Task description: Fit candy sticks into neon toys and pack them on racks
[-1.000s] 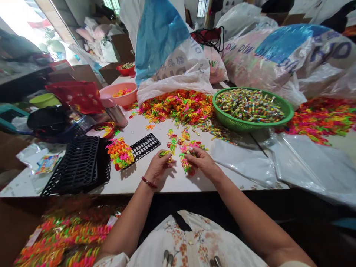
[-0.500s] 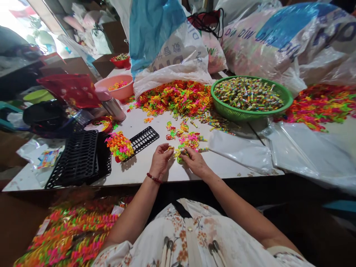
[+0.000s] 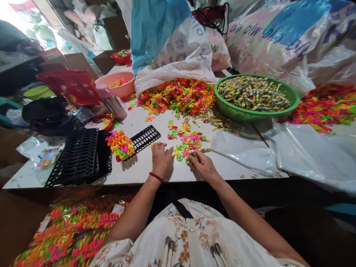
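My left hand [image 3: 161,160] lies flat on the white table [image 3: 133,174], fingers spread, holding nothing, just left of a small scatter of neon plastic toys [image 3: 187,142]. My right hand [image 3: 202,165] rests at the scatter's near edge, its fingertips pinched on small pieces I cannot make out. A black tray [image 3: 144,138] with a cluster of neon toys [image 3: 120,145] set into its near end lies to the left of my left hand.
A large heap of neon toys [image 3: 178,98] spills from a plastic sack [image 3: 169,44]. A green basket [image 3: 256,97] of small wrapped pieces stands at right. Stacked black trays [image 3: 79,157], a pink bowl [image 3: 118,84], a flask [image 3: 111,102] and clear plastic bags [image 3: 244,152] surround the work spot.
My left hand has let go of a yellow-green toy and flattened onto the table. My right hand has moved to the scatter's edge. The camera has tilted slightly.
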Available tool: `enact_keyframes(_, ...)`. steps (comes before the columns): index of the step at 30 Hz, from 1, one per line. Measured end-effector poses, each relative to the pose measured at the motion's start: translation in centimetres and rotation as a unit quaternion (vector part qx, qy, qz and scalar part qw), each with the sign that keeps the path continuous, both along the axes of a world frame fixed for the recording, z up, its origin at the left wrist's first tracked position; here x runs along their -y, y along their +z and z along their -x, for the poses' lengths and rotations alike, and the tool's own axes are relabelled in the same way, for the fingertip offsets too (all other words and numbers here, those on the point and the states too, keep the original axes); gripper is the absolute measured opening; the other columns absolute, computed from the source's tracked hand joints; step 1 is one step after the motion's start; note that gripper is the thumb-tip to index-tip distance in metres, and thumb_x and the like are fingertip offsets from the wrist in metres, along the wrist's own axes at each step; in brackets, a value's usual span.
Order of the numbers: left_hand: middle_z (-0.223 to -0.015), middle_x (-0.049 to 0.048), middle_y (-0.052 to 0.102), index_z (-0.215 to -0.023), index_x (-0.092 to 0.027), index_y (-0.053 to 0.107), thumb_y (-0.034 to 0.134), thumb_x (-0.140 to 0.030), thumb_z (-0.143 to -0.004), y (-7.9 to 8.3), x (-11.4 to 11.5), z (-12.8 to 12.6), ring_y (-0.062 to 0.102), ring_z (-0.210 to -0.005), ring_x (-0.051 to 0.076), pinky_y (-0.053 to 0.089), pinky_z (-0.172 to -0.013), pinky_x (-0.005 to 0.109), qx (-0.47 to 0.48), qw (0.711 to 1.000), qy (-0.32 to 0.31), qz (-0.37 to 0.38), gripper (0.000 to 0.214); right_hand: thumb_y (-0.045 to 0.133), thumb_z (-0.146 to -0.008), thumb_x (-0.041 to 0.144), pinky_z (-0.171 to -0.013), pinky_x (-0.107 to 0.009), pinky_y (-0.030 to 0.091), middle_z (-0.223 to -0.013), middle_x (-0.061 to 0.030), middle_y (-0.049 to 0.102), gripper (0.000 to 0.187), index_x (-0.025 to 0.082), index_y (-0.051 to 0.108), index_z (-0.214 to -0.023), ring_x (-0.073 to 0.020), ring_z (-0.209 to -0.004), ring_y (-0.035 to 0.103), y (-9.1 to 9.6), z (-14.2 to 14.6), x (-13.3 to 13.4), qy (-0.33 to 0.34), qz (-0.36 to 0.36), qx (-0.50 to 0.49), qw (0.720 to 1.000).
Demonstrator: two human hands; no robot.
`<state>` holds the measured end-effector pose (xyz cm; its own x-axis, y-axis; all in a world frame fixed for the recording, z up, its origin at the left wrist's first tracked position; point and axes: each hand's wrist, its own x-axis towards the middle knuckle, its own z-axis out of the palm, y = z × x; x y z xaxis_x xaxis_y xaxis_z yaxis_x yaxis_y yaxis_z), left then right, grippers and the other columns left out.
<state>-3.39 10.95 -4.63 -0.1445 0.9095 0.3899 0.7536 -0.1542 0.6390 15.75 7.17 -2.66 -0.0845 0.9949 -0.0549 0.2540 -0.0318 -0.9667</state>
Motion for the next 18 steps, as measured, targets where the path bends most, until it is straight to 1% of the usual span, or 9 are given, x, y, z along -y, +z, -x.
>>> enact_keyframes(3,-0.097,0.0104,0.054,-0.088,-0.017,0.060,0.067,-0.039,-0.079,-0.7,0.4,-1.9,0.049,-0.101,0.027,0.043,-0.094,0.047,-0.027,0.998,-0.017,0.051,0.025,0.054,-0.087,0.041,-0.053,-0.023,0.049,-0.076,-0.0001,0.066,0.020,0.021,0.055,-0.082,-0.0134,-0.062,0.063,0.3,0.3,0.2,-0.012,0.028,-0.007,1.000)
enact_keyframes(6,-0.092,0.0072,0.054,-0.088,-0.018,0.056,0.065,-0.033,-0.080,-1.2,0.3,-2.9,0.048,-0.096,0.025,0.042,-0.091,0.044,-0.019,0.997,-0.021,0.074,0.019,0.056,-0.086,0.040,-0.053,-0.022,0.047,-0.066,0.0020,0.062,0.021,0.020,0.058,-0.080,-0.0121,-0.057,0.058,0.7,0.4,0.3,-0.008,0.012,0.010,1.000)
enact_keyframes(9,-0.091,0.0058,0.055,-0.092,-0.019,0.053,0.062,-0.028,-0.082,-1.3,0.3,-2.8,0.048,-0.092,0.024,0.042,-0.087,0.041,-0.005,0.996,-0.031,0.085,0.016,0.060,-0.084,0.040,-0.055,-0.022,0.045,-0.064,0.0030,0.059,0.022,0.019,0.065,-0.086,-0.0116,-0.059,0.055,0.6,0.2,0.3,0.001,-0.025,0.002,1.000)
enact_keyframes(11,-0.099,0.0083,0.055,-0.099,-0.018,0.053,0.063,-0.031,-0.082,-1.1,0.4,-2.5,0.047,-0.098,0.025,0.041,-0.090,0.042,-0.026,0.996,-0.042,0.073,0.024,0.061,-0.083,0.041,-0.056,-0.022,0.045,-0.068,0.0023,0.060,0.025,0.019,0.067,-0.093,-0.0120,-0.061,0.055,0.4,0.1,0.2,-0.001,-0.035,-0.014,0.999)
enact_keyframes(12,-0.106,0.0105,0.054,-0.101,-0.017,0.052,0.064,-0.034,-0.081,-1.0,0.5,-2.3,0.046,-0.103,0.026,0.039,-0.092,0.044,-0.041,0.996,-0.041,0.069,0.029,0.061,-0.083,0.042,-0.057,-0.022,0.045,-0.069,0.0019,0.060,0.026,0.019,0.068,-0.093,-0.0123,-0.062,0.055,0.3,0.1,0.2,-0.001,-0.038,-0.017,0.999)
enact_keyframes(14,-0.115,0.0139,0.050,-0.099,-0.017,0.053,0.067,-0.039,-0.080,-0.8,0.7,-2.0,0.043,-0.111,0.030,0.037,-0.093,0.047,-0.066,0.995,-0.034,0.072,0.033,0.060,-0.083,0.042,-0.057,-0.023,0.045,-0.069,0.0013,0.060,0.025,0.019,0.068,-0.089,-0.0127,-0.062,0.055,0.2,0.1,0.2,0.003,-0.046,-0.009,0.999)
enact_keyframes(16,-0.112,0.0130,0.051,-0.093,-0.018,0.052,0.069,-0.041,-0.077,-0.6,0.9,-1.7,0.043,-0.110,0.030,0.037,-0.091,0.047,-0.067,0.993,-0.033,0.090,0.032,0.060,-0.084,0.042,-0.057,-0.023,0.044,-0.068,0.0011,0.060,0.024,0.019,0.068,-0.085,-0.0130,-0.062,0.055,0.2,0.2,0.3,0.003,-0.053,0.006,0.999)
enact_keyframes(18,-0.102,0.0090,0.052,-0.089,-0.019,0.050,0.071,-0.037,-0.075,-0.6,1.1,-1.7,0.045,-0.103,0.028,0.038,-0.089,0.044,-0.035,0.993,-0.036,0.106,0.031,0.059,-0.084,0.042,-0.058,-0.023,0.044,-0.067,0.0014,0.061,0.024,0.019,0.067,-0.084,-0.0131,-0.062,0.055,0.3,0.2,0.4,0.000,-0.053,0.018,0.998)
